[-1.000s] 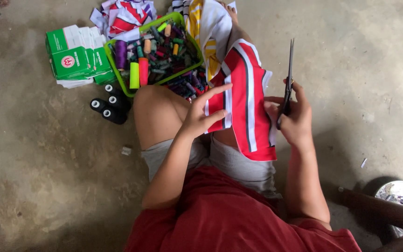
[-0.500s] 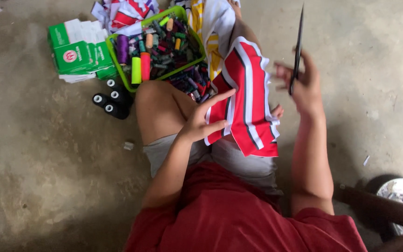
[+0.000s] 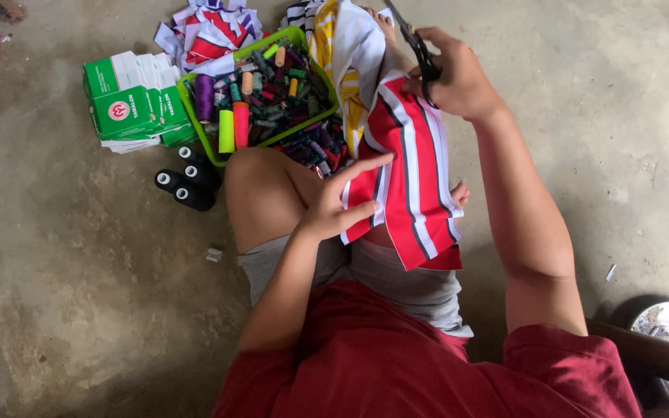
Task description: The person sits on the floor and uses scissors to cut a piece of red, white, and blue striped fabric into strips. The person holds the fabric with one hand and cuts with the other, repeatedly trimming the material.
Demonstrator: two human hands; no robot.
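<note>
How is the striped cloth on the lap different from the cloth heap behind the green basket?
The red striped cloth lies spread over the lap, pinned by the left hand; the scrap heap sits crumpled on the floor, untouched. The lap piece is one large panel; the heap is many small bits. Both show red and white.

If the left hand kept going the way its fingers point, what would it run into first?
The left hand points right and slightly up, fingertips already on the red striped cloth. That cloth comes first; farther along the line is the right forearm, though depth is hard to judge.
</note>
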